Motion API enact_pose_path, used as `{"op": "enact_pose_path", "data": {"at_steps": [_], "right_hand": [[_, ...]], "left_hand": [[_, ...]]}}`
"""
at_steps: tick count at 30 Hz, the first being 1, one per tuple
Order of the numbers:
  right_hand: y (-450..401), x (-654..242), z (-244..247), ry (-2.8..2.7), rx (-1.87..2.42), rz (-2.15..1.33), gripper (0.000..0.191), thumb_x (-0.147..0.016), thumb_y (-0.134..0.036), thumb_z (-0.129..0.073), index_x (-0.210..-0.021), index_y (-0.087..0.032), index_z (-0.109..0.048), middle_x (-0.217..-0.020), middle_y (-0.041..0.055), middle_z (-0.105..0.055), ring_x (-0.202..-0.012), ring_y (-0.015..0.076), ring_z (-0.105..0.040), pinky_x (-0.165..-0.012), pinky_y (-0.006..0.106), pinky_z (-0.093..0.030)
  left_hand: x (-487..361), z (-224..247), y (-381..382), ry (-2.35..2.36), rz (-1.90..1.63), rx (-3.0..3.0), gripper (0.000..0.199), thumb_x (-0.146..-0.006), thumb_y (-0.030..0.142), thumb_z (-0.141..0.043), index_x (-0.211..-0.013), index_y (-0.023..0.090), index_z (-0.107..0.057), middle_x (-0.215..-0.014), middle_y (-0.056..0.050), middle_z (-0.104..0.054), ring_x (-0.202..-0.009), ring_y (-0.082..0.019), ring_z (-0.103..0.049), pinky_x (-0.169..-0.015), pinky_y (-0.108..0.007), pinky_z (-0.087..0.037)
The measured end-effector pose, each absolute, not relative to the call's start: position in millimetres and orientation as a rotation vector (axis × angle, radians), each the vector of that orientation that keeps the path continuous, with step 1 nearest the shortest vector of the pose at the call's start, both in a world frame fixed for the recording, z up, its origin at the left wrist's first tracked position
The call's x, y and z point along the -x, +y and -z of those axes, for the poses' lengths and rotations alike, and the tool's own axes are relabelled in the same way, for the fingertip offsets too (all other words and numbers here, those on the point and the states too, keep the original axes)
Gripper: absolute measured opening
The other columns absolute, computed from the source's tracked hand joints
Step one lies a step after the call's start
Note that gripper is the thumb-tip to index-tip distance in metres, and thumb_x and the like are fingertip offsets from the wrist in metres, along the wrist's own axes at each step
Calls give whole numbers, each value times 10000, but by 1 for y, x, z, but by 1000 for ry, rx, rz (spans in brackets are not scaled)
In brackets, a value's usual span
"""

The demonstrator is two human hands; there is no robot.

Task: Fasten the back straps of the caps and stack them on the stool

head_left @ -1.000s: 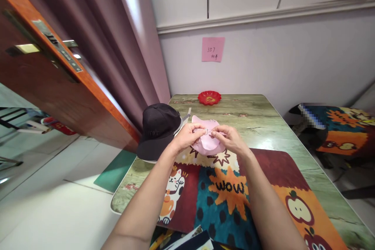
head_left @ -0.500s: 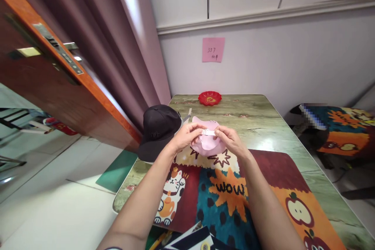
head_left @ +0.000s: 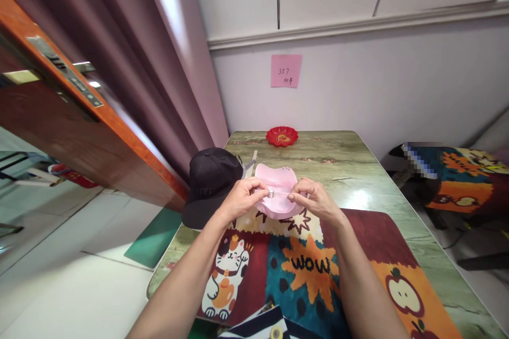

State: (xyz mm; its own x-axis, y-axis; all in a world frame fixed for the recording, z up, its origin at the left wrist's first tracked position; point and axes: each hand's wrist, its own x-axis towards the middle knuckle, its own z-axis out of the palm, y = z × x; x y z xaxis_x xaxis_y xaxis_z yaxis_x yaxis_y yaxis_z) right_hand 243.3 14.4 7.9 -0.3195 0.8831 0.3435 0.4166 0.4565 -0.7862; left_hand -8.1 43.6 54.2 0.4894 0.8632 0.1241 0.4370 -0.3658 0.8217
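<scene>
1. Pinching on both sides, and a delicate business it was; the left hand [head_left: 243, 198] had thumb and forefinger pressed on the strap [head_left: 281, 196] right beside its small buckle [head_left: 271, 194], while the right hand [head_left: 316, 198] nipped the same strap farther along, thumb against finger;
2. Centre stage, the pink cap [head_left: 278, 175] sat between the two hands, over the far part of the patterned mat [head_left: 358, 228]; whether it rested there or hung just clear, I could not tell;
3. Off to the left, the black cap [head_left: 212, 175] stood just beside the left hand; the red dish [head_left: 281, 137] lay well apart, at the back of the table [head_left: 326, 169];
4. Strap adjustment looked to be the step in hand, with the band stretched between the pinches;
5. Next, by my reading, the move called for a firm hold at the buckle and a light, even pull from the right.
</scene>
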Motion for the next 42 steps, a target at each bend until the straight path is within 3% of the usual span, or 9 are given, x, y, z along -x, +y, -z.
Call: {"op": "enact_pose_path", "data": {"at_steps": [7,12,18,24,28,31,34,37,42], "right_hand": [[13,-266,-3,-1655,1192,-691,304,-990,-289,-471,-1143,-251,-731,-1158,67,-739,-1102,231,-671,-941,363,-512],[25,-294,36,-1817,1481,-458,636,-776,8,-422,-1283,-275,-681,-1263,63,-690,-1160,237,-650,-1013,402,-496],[34,-291,65,-1951,1470,-464,764,-739,-18,-566,-1442,-318,-557,-1368,75,-624,-1224,249,-617,-1046,399,-492],[36,-281,58,-1937,1440,-522,421,-817,-66,-574,-1130,-269,-769,-1389,97,-604,-1202,267,-633,-1076,448,-461],[27,-282,32,-1772,1219,-661,228,-869,-226,-633,-1040,-256,-782,-1368,84,-629,-1252,295,-596,-1084,485,-436],[17,-281,12,-1455,1010,-857,321,-881,-377,-677,-1173,-254,-733,-1249,70,-706,-1161,271,-641,-988,426,-506],[12,-271,2,-1093,904,-1053,339,-823,-414,-739,-1111,-234,-739,-1034,46,-767,-881,217,-694,-768,326,-552],[13,-251,0,-835,849,-1153,322,-744,-415,-786,-991,-211,-747,-842,22,-760,-659,161,-628,-594,261,-499],[19,-226,2,-745,859,-1296,362,-708,-434,-799,-964,-185,-738,-781,10,-753,-638,156,-618,-595,263,-498]], "left_hand": [[27,-55,43,1134,-785,-2101,323,-913,295,-575,-1200,211,-700,-1203,-73,-659,-970,-185,-635,-781,-270,-512],[33,-33,45,1209,-750,-2291,563,-808,55,-444,-1319,208,-625,-1416,-102,-532,-1305,-235,-535,-1086,-379,-464],[25,-14,46,1281,-565,-2355,878,-725,47,-515,-1563,238,-338,-1608,-115,-315,-1473,-300,-371,-1202,-469,-356],[23,-15,59,1261,-678,-2279,479,-752,81,-510,-1179,200,-689,-1516,-125,-473,-1413,-311,-452,-1198,-480,-338],[21,-50,56,1061,-850,-1989,196,-786,230,-674,-966,183,-737,-1342,-126,-643,-1294,-311,-555,-1163,-471,-371],[20,-84,47,868,-936,-1560,335,-775,329,-773,-1051,145,-726,-1118,-113,-743,-1057,-262,-682,-1035,-413,-490],[15,-95,39,678,-1079,-1157,415,-749,365,-809,-1092,147,-722,-1035,-92,-766,-955,-238,-714,-944,-366,-539],[0,-77,32,586,-1177,-864,477,-797,536,-732,-1106,173,-724,-1078,-95,-767,-1065,-285,-699,-957,-401,-543],[-22,-38,23,574,-1252,-687,742,-866,781,-435,-1219,180,-690,-1199,-113,-740,-1264,-339,-604,-1044,-466,-498]]}}
